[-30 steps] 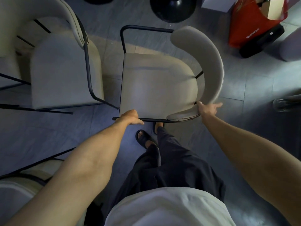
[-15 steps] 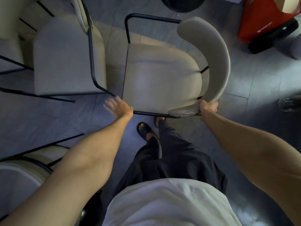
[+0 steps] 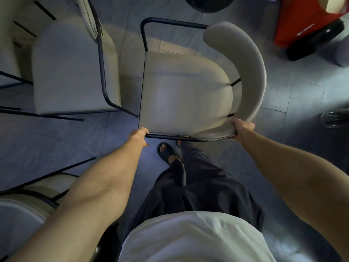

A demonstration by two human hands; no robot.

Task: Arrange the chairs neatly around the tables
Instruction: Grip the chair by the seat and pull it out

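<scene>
The left hand (image 3: 138, 136) grip is wrapped round the black frame bar at the near left seat corner of the chair (image 3: 185, 95). The right hand (image 3: 243, 128) grip is curled round the near end of its padded backrest, and the fingertips of both are hidden underneath. The chair is just beside a second chair (image 3: 71, 72), with its legs hidden under the seat, so contact with the floor (image 3: 294, 95) cannot be told; white lettering on the red bag (image 3: 302, 19) is inverted and unreadable.

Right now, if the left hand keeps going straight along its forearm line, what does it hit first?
The left hand grips the middle chair's black rail, so that is first contact. Pushed on, it would likely meet the seat edge just behind it; depth is hard to judge from above.
</scene>
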